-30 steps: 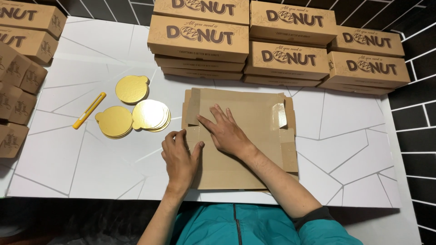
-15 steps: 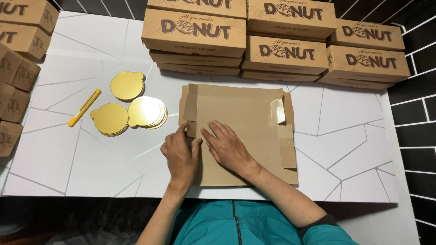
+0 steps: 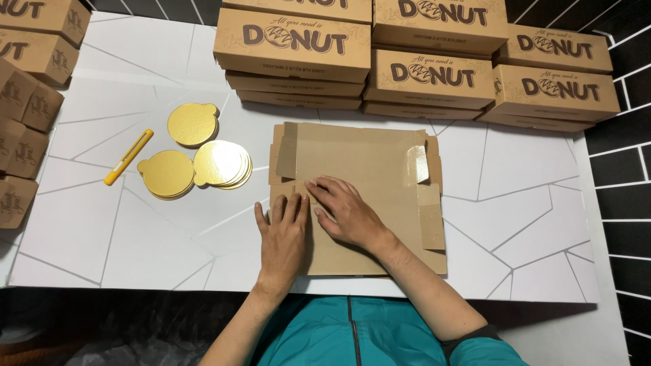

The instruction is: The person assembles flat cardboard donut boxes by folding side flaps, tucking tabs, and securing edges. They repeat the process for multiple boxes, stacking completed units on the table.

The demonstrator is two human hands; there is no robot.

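While both hands press flat on it, the unfolded cardboard box blank point(image 3: 359, 190) lies in the middle of the white desk point(image 3: 529, 203), plain brown kraft with creased flaps along its sides and a few glossy strips that look like tape. Left hand point(image 3: 283, 234) is spread open, palm down on the near left edge, and right hand point(image 3: 346, 213) lies just beside it, fingers out flat, neither one gripping anything. Off to the left sit shiny gold round cake boards point(image 3: 196, 159) with little tabs, in three small piles, can't count the sheets in each. One yellow utility knife point(image 3: 128, 157) lies next to those. Stacks of printed brown boxes point(image 3: 434, 61) line the back, more boxes point(image 3: 24, 102) at the left edge. Desk top has a thin cracked-line pattern.
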